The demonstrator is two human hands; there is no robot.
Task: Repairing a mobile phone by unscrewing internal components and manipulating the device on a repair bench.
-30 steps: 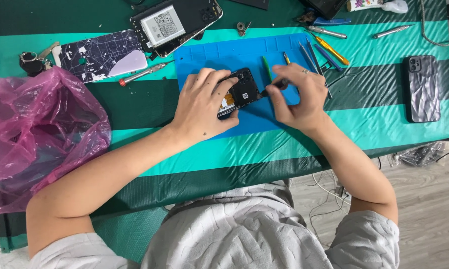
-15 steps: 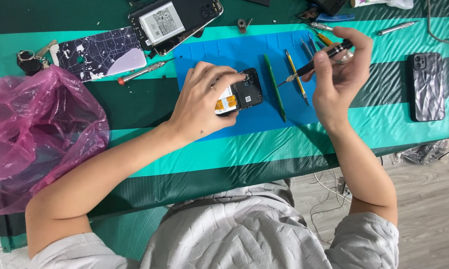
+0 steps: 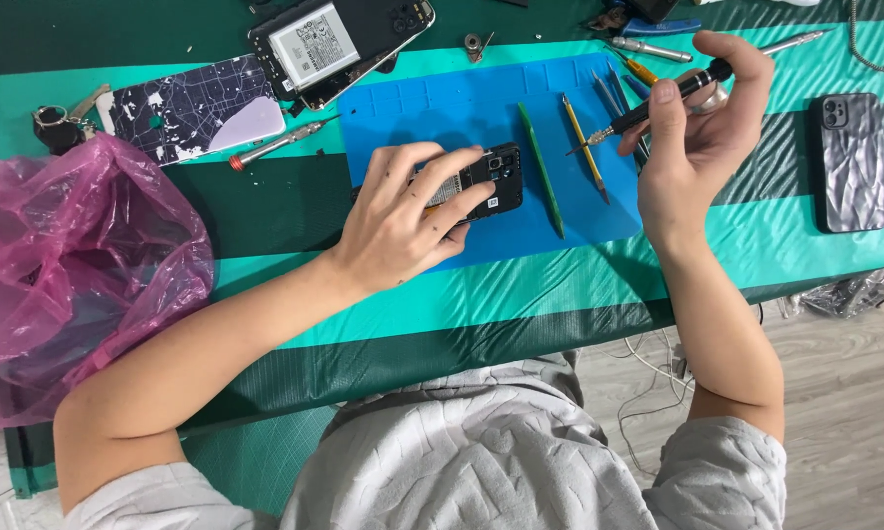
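Green-striped surface, seen from the head camera: the left hand has its fingers clamped on an opened phone lying on a blue mat; the right hand pinches a screwdriver above. Light, stiff and probably fragile, the phone is best held by its edges.

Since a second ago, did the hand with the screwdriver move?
Yes. The right hand lifted the screwdriver off the phone, toward the blue mat's far right corner.

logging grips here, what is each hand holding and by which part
Right hand pinches a slim black screwdriver around its handle. Left hand presses on the opened black phone, covering its lower body.
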